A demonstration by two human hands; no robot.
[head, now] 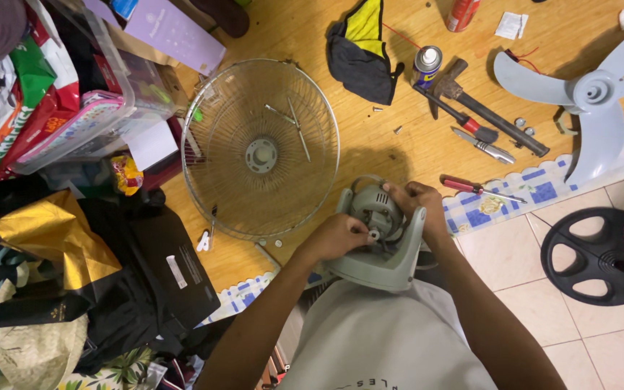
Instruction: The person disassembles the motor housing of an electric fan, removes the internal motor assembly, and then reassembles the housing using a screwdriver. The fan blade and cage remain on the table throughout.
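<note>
— Both hands are on the grey fan motor housing (378, 238), which sits low in the middle of the view, just in front of the person's body. Left hand (337, 237) is pinched narrow on a small light part at the motor's front; right hand (417, 204) is wrapped over the top of the housing, holding it.

— How would you do that well?

— I'd keep the right hand firm so the body can't turn, and let only the left fingertips work, with the small part kept over the lap rather than the floor.

— What lies around, biggest first?

— Wire fan guard (260, 148) on the wooden floor, just beyond the housing; pale blue fan blade (592, 97) far right; black round base (604, 253) on the tiles; hammer (485, 108); red-handled screwdriver (474, 188) near the right hand.

— Any packages?

— Clear plastic bin (92, 94) at upper left with red and green snack bags (23, 108) beside it, a lilac flat box (171, 32) above, a gold bag (52, 231) at left, and a blue-and-yellow spray can (427, 65) upright by the hammer.
</note>
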